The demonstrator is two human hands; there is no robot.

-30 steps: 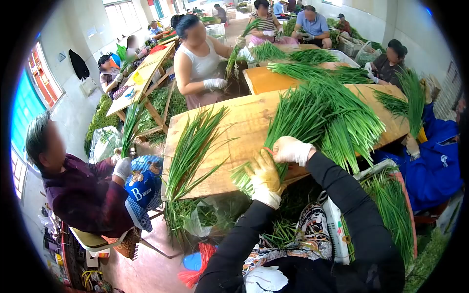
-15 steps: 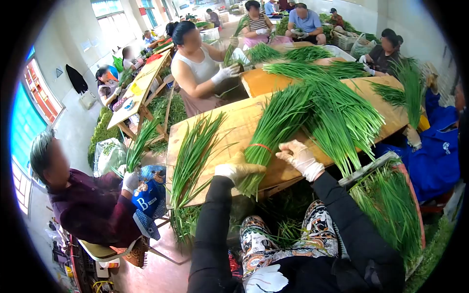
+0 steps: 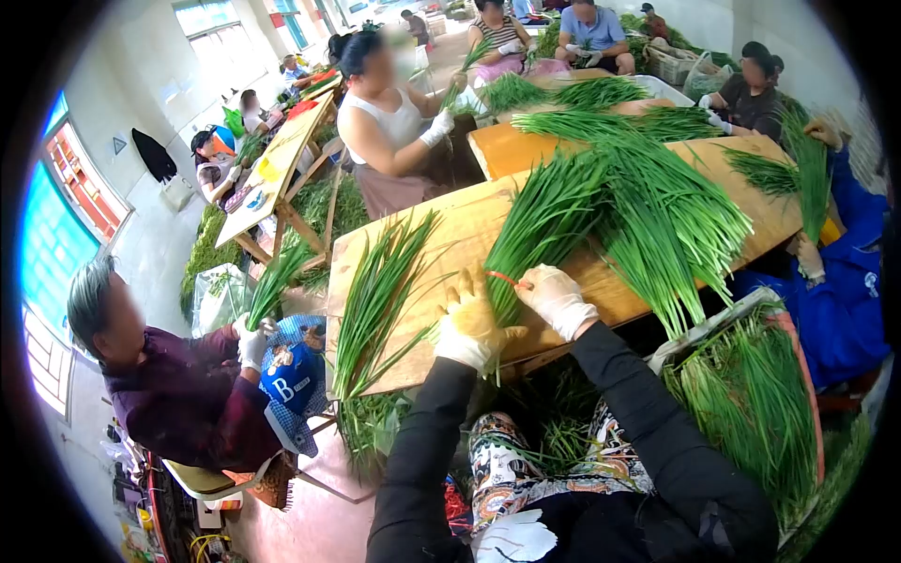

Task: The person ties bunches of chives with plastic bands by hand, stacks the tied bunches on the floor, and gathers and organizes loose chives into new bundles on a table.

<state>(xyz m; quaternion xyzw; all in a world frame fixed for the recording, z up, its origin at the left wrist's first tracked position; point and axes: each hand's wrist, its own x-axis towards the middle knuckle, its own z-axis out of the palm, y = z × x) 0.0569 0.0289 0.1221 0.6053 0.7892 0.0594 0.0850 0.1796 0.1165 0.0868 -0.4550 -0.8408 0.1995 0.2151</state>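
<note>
A bundle of garlic chives (image 3: 544, 220) lies on the wooden table in front of me, its cut ends toward me. My left hand (image 3: 469, 324), in a pale glove with a yellowish back, is open with fingers spread against the near left side of that bundle. A thin red band (image 3: 503, 277) crosses the stems. My right hand (image 3: 558, 298), also gloved, pinches the band's right end beside the bundle. The bundle's lower ends are mostly hidden behind my left hand.
A large heap of chives (image 3: 657, 225) lies to the right, with loose chives (image 3: 383, 296) at the table's left end. At lower right stands a crate of chives (image 3: 751, 413). A person in maroon (image 3: 178, 394) sits left; a blue sleeve (image 3: 849, 272) is close at right.
My left hand has gone from wrapping the bundle to spread fingers, turning upward. My right hand has moved slightly left and down, now pulling the red band at its side.
</note>
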